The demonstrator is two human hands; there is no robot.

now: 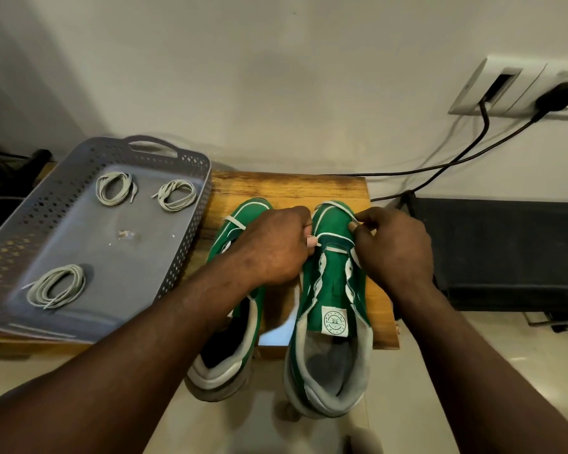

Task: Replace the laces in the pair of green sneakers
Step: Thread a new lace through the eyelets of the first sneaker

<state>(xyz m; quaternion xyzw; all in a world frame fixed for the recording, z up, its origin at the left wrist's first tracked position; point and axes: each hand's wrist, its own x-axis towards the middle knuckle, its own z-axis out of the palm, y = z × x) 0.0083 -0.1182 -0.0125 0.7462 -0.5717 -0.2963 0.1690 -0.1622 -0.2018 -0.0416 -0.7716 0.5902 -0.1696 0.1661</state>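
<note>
Early, seemingly: pinching lace [336, 248] across lowest eyelets of right sneaker [333, 303] with fingers of left hand [273, 249] and right hand [395, 249], upper rows bare.

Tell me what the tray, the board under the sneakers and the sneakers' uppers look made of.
Tray: moulded plastic, matte grey-blue, judging by its perforated walls and moulded handle.
Board: wood or wood-look laminate with a slight sheen and streaked brown grain.
Sneakers: the green uppers look like matte fabric or suede; I can't tell which.
</note>
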